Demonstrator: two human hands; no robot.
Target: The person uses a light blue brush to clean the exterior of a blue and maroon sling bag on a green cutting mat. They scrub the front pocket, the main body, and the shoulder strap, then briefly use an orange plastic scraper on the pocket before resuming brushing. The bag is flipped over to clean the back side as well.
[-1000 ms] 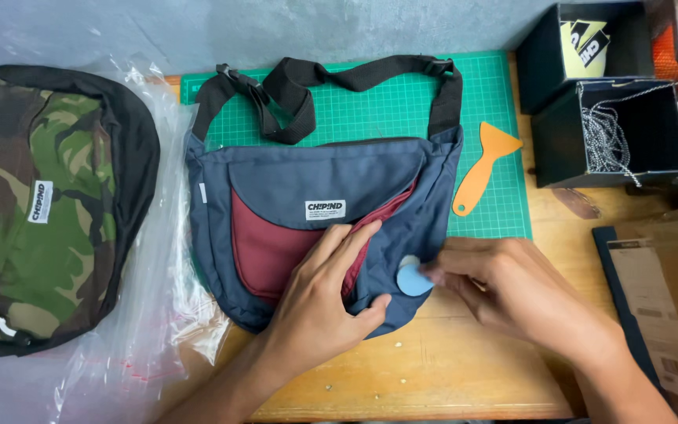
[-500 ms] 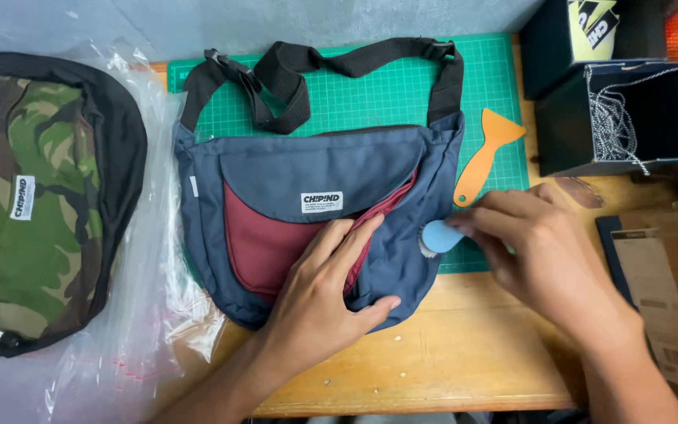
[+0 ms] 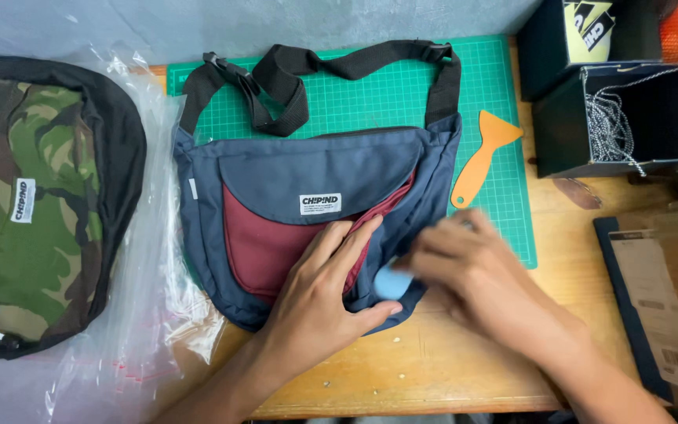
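So the navy sling bag [image 3: 315, 173] with the maroon panel sits dead centre of the frame, its upper half on a green cutting mat [image 3: 386, 94] and its bottom edge hanging over onto the bare wooden worktop [image 3: 449, 369], with the black strap [image 3: 292, 71] looped along the top. The left hand [image 3: 319, 298] lies flat, fingers spread, on the maroon part, pressing the bag down, so its grip is open and it isn't clutching anything. The right hand [image 3: 472, 271] is blurry, just right of centre, with its grip pinched around a small light blue piece [image 3: 392, 281] that touches the lower right edge of the bag; can't tell what the piece is. Right of the bag an orange plastic scraper [image 3: 484, 153] lies on the mat's edge. Over on the left side of the frame there's a camo bag [image 3: 41, 204] lying on clear plastic wrap [image 3: 158, 314]. Upper right has an open black box [image 3: 614, 118] with a ball chain [image 3: 602, 129] draped inside, and a cardboard box [image 3: 668, 298] sits at lower right.
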